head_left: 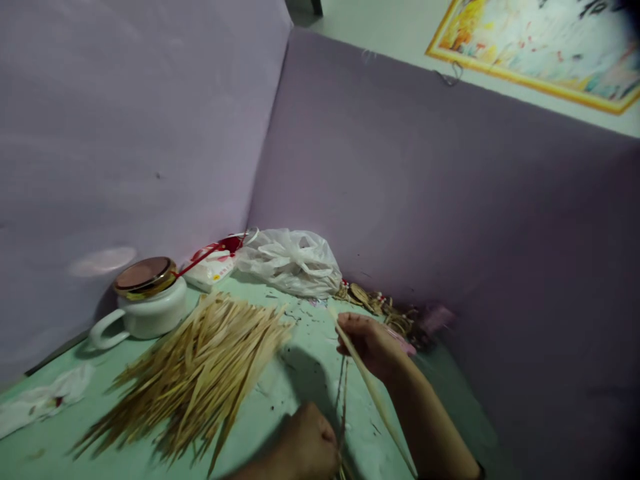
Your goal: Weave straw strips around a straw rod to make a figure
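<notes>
At five o'clock, your right hand pinches a pale straw strip, likely light, bendy and best held near its tip, while your left hand curls closed at six, contents unclear.

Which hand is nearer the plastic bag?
Right: the right hand is in front of the bag, to its right; the left hand is farther off, at the bottom edge.
</notes>
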